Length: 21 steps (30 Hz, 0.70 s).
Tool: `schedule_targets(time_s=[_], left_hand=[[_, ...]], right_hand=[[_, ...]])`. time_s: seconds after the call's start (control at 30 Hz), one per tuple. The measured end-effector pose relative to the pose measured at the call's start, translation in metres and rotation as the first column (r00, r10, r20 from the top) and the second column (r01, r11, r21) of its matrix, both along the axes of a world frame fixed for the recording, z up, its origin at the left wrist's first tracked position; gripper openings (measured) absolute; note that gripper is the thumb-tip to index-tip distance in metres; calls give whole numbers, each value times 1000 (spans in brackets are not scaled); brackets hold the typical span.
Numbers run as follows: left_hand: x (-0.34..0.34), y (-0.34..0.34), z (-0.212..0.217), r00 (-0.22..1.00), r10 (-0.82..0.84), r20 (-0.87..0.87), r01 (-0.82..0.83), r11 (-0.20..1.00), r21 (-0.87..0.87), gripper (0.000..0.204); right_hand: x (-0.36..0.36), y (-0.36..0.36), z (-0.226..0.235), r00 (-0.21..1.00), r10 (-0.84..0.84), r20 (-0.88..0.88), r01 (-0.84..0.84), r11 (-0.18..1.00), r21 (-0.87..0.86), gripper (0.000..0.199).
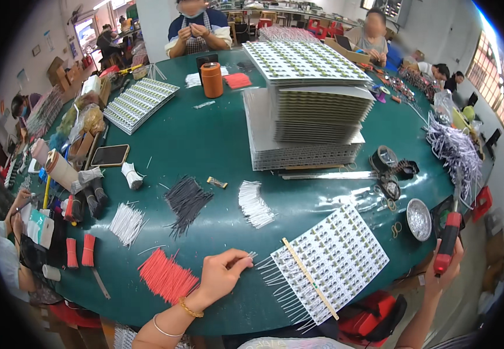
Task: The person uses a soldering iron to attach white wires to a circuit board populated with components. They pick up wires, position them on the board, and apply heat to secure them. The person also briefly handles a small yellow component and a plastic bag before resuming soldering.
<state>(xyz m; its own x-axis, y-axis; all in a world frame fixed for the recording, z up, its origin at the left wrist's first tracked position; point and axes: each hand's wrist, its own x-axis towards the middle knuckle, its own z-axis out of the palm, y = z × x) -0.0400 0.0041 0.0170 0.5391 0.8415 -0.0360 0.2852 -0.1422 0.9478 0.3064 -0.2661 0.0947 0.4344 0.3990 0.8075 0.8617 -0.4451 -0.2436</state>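
My left hand [224,274] is closed in a pinch near the table's front edge. Small whitish pieces [252,255] stick out from its fingertips, too small to name. Just right of it lies a white sheet [345,256] printed with rows of small green-and-dark pictures. A thin wooden strip [310,279] crosses the sheet's left part, and a row of white ties [278,285] juts from that edge. At the right, off the table's edge, my right hand [445,272] grips a red-and-black handheld tool [450,238]; its exact kind is unclear.
Red ties [167,276], black ties [188,200] and white ties [256,205] lie in piles. A tall stack of printed sheets [304,116] stands beyond. A metal bowl [419,220] sits near the right edge, a phone [110,155] at left. Other people sit around the table.
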Motion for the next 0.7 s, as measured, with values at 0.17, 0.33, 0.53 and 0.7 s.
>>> schedule_targets(time_s=[0.17,0.33,0.53,0.7], left_hand=[[-3,2,-7,998,61,-2,-61,998,-31,10],[5,1,-6,999,49,-24,-49,999,-11,10],[6,-2,-6,997,60,-46,-61,998,-15,10],[3,0,-11,997,56,-50,-58,997,-41,9]], right_hand=[[-3,4,-31,979,55,-195,-41,996,73,38],[16,-6,-47,986,33,-163,-31,999,12,44],[24,-11,-25,912,143,-385,-196,975,-102,65],[42,-2,-22,977,74,-200,-145,918,-369,72]])
